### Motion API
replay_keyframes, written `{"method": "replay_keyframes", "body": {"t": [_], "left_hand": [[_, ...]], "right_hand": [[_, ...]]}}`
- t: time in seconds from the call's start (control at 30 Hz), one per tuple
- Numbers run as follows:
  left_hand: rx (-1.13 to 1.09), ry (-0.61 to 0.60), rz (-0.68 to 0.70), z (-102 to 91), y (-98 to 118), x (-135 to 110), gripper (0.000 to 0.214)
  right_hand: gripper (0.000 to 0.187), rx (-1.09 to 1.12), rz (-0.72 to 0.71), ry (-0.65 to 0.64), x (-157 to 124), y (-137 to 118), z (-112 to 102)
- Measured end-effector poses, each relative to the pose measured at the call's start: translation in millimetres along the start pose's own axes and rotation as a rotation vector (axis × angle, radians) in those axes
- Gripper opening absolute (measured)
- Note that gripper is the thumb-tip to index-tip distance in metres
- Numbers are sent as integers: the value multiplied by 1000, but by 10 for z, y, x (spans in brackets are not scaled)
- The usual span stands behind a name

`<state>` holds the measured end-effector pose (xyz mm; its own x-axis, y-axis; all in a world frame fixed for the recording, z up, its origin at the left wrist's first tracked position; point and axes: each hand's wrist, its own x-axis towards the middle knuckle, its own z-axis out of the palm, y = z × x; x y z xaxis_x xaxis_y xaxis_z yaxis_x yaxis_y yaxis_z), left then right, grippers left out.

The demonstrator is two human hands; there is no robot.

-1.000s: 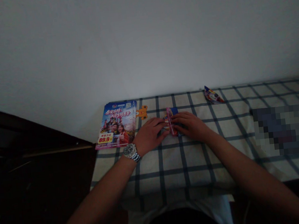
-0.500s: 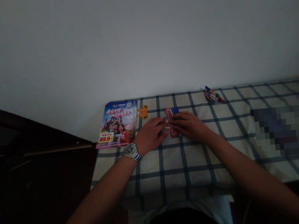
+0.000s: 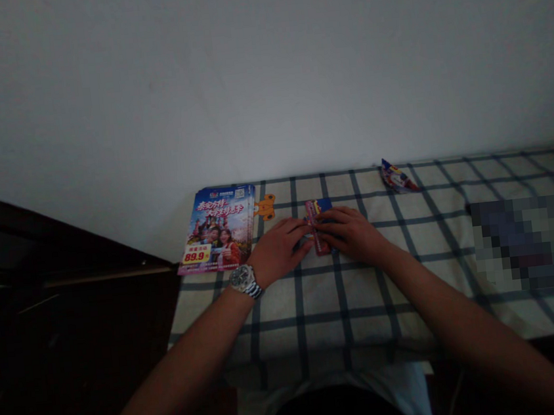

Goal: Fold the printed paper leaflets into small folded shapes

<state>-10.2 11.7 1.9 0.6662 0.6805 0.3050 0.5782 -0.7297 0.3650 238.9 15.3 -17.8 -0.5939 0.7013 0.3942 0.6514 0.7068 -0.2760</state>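
A folded flyer (image 3: 315, 209), pink on its left strip and blue at the top right, lies on the checked cloth between my hands. My left hand (image 3: 281, 250), with a metal watch (image 3: 245, 281) on its wrist, has its fingertips at the flyer's left edge, thumb and fingers bent around that side. From the right, my right hand (image 3: 351, 232) presses its fingers onto the flyer and covers much of it. To the left lies a stack of printed flyers (image 3: 217, 230) showing a price of 89.9.
The checked cloth (image 3: 278, 313) covers the table up to the wall (image 3: 263, 77). Toward the back right stands a folded paper piece (image 3: 396, 176) with a pointed tip. A blurred-out dark object (image 3: 521, 241) lies at the right. An orange bear print (image 3: 264, 207) shows beside the stack.
The pink strip of the folded flyer lies flatter and looks wider than before. My fingers have shifted only slightly on it; the stack and the pointed paper piece stay in place.
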Motion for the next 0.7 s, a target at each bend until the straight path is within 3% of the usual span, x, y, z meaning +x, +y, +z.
{"method": "replay_keyframes", "body": {"t": [0.7], "left_hand": [[56, -21, -1, 0, 11, -4, 32]], "right_hand": [[29, 12, 11, 6, -4, -4, -32]]}}
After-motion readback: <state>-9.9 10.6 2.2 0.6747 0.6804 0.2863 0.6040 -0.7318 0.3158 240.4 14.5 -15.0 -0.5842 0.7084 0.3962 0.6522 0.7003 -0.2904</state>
